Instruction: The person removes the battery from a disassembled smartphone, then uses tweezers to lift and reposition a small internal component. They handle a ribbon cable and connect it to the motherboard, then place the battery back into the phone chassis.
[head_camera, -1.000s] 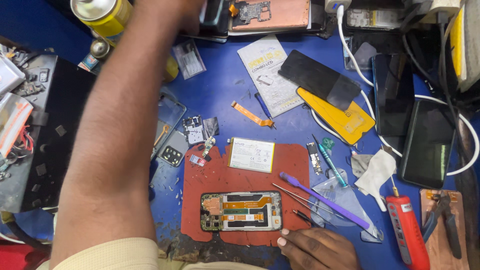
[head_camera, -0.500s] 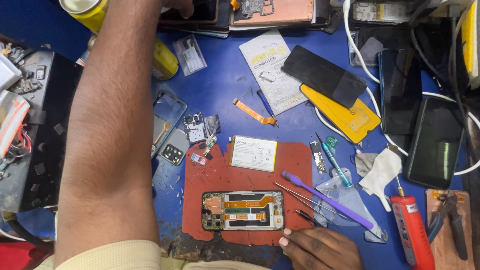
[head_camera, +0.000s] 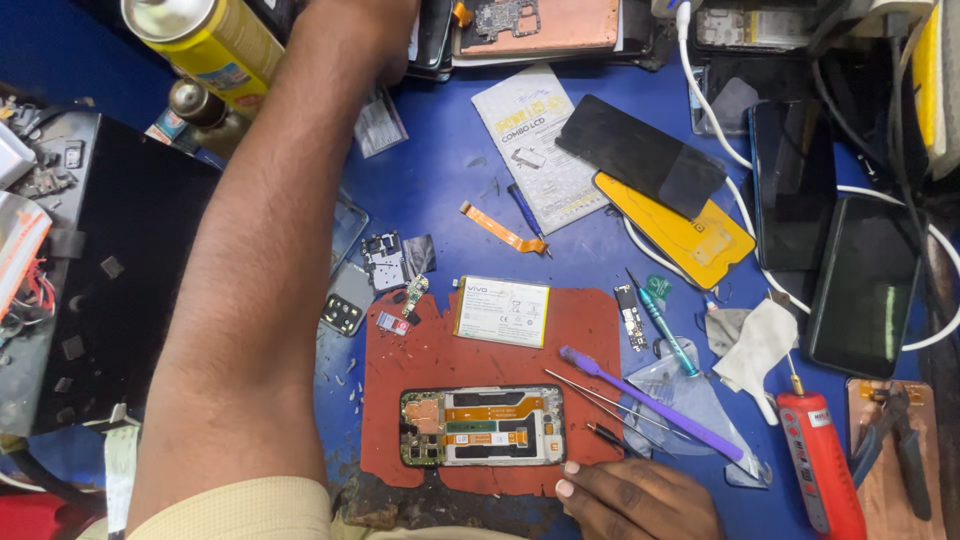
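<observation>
An opened phone (head_camera: 483, 427) with its back off lies on a red mat (head_camera: 430, 350), showing orange flex cables and green boards. My right hand (head_camera: 635, 500) rests on the mat's lower edge, fingertips just right of the phone, holding nothing. My left hand (head_camera: 365, 30) reaches far up to a stack of dark phones and an orange-backed phone frame (head_camera: 535, 25) at the top edge. Its fingers are cut off by the frame, so its grip is unclear. A white battery (head_camera: 502, 311) lies on the mat above the phone.
A purple pry tool (head_camera: 650, 402), tweezers (head_camera: 600, 400) and a teal screwdriver (head_camera: 662, 322) lie right of the phone. A red tool (head_camera: 820, 465), pliers (head_camera: 895, 440), dark screens (head_camera: 795, 180), a yellow phone back (head_camera: 680, 225), a yellow spray can (head_camera: 205, 40) and a black box (head_camera: 110, 270) surround the mat.
My left arm stays stretched toward the top pile while the view shifts slightly. My right hand and the phone have not moved.
</observation>
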